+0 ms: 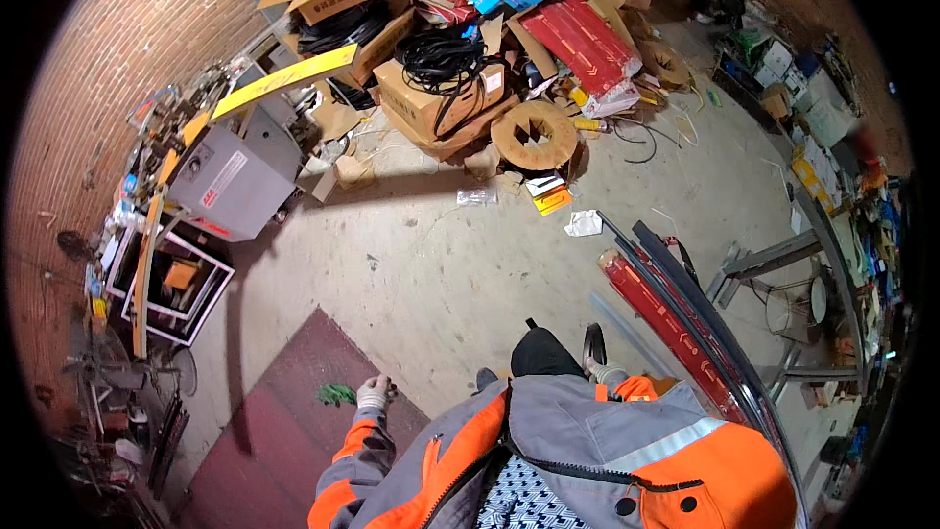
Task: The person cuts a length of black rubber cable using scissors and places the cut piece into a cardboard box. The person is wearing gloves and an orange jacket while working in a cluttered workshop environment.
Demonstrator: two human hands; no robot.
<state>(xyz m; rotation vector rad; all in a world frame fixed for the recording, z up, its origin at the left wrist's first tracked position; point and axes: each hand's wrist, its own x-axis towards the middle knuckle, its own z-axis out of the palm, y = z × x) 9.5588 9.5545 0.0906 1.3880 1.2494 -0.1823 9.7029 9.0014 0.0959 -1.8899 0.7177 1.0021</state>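
Observation:
My left hand (373, 393), in a pale glove, hangs low at my left side over a dark red mat (304, 411). Its fingers are loosely curled and apart, with nothing seen in them. Beside it a bunch of green strands (337, 394) lies on the mat. My right hand (609, 373), also gloved, is at my right side, partly hidden by the jacket sleeve. It is closed on a black loop-shaped thing (594, 343) that stands up in front of it; the kind cannot be made out. Long red-wrapped strips (676, 333) lie to its right.
Ahead is a heap of cardboard boxes (441, 98), black cable coils (436, 59) and a round cardboard coil (534, 135). A grey metal cabinet (235, 181) stands at the left, with a yellow beam (284, 81) above. Grey metal frame legs (774, 255) are at the right.

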